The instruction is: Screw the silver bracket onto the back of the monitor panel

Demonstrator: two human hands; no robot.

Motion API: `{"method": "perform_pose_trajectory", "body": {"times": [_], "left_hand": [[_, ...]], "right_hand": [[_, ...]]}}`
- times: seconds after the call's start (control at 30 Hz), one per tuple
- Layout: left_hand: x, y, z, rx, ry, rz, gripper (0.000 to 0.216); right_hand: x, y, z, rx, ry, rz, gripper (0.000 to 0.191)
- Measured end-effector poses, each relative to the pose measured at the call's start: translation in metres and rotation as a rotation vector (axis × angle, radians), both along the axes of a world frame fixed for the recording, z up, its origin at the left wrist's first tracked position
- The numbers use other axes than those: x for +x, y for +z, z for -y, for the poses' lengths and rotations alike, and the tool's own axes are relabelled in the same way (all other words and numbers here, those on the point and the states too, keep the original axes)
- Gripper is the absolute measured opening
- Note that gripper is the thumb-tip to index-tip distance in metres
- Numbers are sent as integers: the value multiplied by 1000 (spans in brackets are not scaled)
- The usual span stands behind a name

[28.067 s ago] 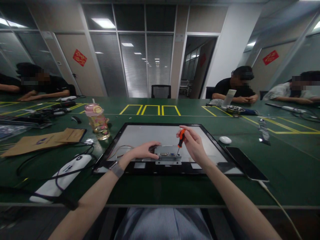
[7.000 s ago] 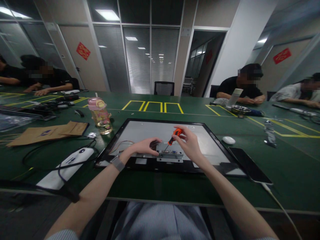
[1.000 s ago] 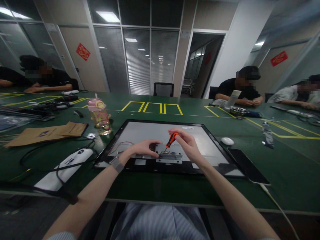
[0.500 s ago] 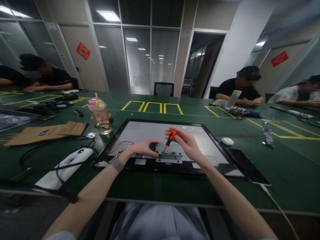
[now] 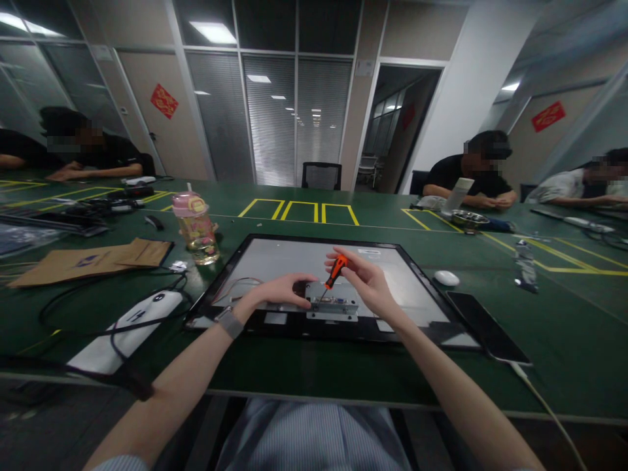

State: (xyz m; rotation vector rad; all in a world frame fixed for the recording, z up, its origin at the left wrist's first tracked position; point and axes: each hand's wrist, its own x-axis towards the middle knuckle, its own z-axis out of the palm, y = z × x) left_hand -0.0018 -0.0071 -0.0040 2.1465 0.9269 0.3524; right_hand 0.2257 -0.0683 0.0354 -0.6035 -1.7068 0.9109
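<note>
A flat display panel (image 5: 289, 258) with a black frame and pale back lies on the green table in front of me. On its near side is a metal bracket (image 5: 338, 314) with connector ports along it. My left hand (image 5: 284, 290) grips the bracket's left end between thumb and fingers. In my right hand (image 5: 366, 278) is an orange-and-black screwdriver (image 5: 337, 269), tilted, with its shaft reaching down to the ports at the bracket's left part. The exact spot the tip touches is too small to make out.
Left of the panel stand a pink-lidded bottle (image 5: 196, 229), a brown paper bag (image 5: 93, 261) and a white device (image 5: 130, 333) crossed by black cables. To the right lie a white mouse-like object (image 5: 446, 278) and a black phone (image 5: 485, 327) on a cable. Other people sit across the table.
The screwdriver's handle shifts very slightly in my right fingers. My left hand keeps its place at the bracket.
</note>
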Motion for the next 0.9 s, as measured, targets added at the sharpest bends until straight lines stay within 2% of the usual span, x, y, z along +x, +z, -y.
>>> {"method": "perform_pose_trajectory", "body": {"times": [0.23, 0.3, 0.47, 0.53, 0.77, 0.9], "left_hand": [[0, 3, 1, 8, -34, 14, 73], [0, 1, 0, 8, -26, 10, 74], [-1, -4, -3, 12, 3, 14, 76], [-2, -5, -3, 8, 7, 21, 75], [0, -4, -2, -6, -34, 67, 73], [1, -4, -1, -7, -9, 52, 73]], "right_hand": [[-6, -8, -4, 133, -313, -55, 22], [-6, -6, -1, 151, -296, -21, 22], [-6, 2, 7, 54, -57, 15, 35], [-8, 1, 6, 49, -88, -3, 32], [-13, -8, 2, 198, -304, -51, 12], [-11, -4, 3, 136, -278, -22, 18]]}}
